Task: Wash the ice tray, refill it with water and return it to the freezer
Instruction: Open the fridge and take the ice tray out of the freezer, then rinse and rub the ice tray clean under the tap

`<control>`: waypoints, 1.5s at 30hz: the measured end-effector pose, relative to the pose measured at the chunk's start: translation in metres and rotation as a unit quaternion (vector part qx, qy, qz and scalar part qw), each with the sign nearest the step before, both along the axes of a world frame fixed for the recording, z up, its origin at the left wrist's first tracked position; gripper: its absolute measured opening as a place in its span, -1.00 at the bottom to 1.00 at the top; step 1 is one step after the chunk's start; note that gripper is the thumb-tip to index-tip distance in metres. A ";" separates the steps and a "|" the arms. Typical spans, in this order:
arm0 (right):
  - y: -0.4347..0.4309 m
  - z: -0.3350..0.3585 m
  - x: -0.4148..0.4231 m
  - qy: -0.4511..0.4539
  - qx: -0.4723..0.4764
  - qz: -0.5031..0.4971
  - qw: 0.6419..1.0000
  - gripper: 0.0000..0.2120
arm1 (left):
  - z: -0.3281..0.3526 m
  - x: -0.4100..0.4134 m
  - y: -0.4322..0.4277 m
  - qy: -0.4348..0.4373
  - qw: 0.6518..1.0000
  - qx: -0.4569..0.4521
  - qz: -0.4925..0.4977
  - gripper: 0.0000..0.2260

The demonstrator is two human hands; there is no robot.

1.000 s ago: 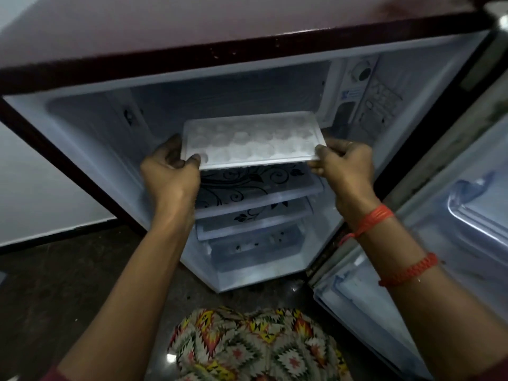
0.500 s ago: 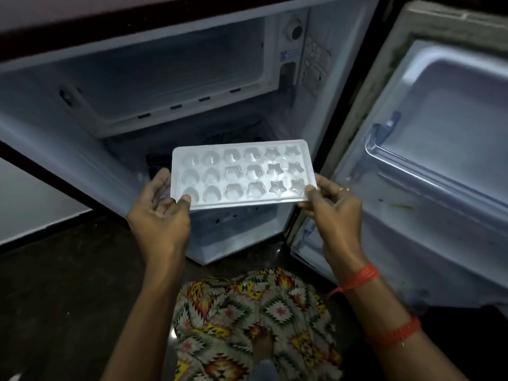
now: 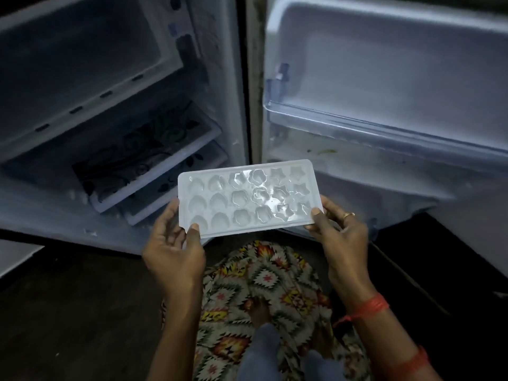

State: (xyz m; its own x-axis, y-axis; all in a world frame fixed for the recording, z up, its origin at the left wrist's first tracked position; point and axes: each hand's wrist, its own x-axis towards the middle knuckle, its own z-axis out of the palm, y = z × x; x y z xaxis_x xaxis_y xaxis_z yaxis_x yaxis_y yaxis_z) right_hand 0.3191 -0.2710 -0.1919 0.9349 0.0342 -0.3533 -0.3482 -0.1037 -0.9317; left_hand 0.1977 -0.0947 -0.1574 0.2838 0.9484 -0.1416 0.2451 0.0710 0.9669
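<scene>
A white plastic ice tray (image 3: 247, 199) with shaped moulds is held level in front of the open fridge, outside it. My left hand (image 3: 173, 248) grips its left short edge, thumb on top. My right hand (image 3: 341, 232), wearing a ring, grips the right short edge. Some moulds on the right side glisten, whether with ice or water I cannot tell. The freezer compartment (image 3: 82, 67) stands open at the upper left, dim and bare.
The open fridge door (image 3: 384, 78) swings out to the right with a clear door shelf (image 3: 384, 136). Patterned glass shelves (image 3: 143, 158) sit below the freezer. Dark floor lies at the left; my patterned clothing (image 3: 261, 298) and foot are below the tray.
Both hands have drawn the tray out of the freezer, down and toward me. The view has dropped and turned right, showing more of the door.
</scene>
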 end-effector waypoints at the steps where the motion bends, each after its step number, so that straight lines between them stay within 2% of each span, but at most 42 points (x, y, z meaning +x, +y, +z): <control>1: -0.012 -0.001 -0.002 0.005 -0.005 -0.014 1.000 -0.70 | -0.001 0.003 -0.009 0.004 1.000 -0.001 -0.014 -0.57; 9: -0.113 -0.005 -0.015 0.012 -0.030 -0.130 0.991 -0.69 | -0.004 0.031 -0.084 0.009 0.990 -0.018 -0.143 -0.61; 21: -0.295 0.020 -0.054 0.009 0.017 -0.334 0.942 -0.74 | 0.015 0.083 -0.249 0.025 0.934 -0.020 -0.355 -0.61; 35: -0.505 0.065 -0.125 -0.033 0.030 -0.540 0.841 -0.77 | 0.040 0.112 -0.486 -0.035 0.823 -0.016 -0.566 -0.64; 45: -0.620 0.065 -0.209 -0.040 0.021 -0.663 0.747 -0.79 | 0.040 0.090 -0.643 -0.046 0.716 -0.025 -0.696 -0.65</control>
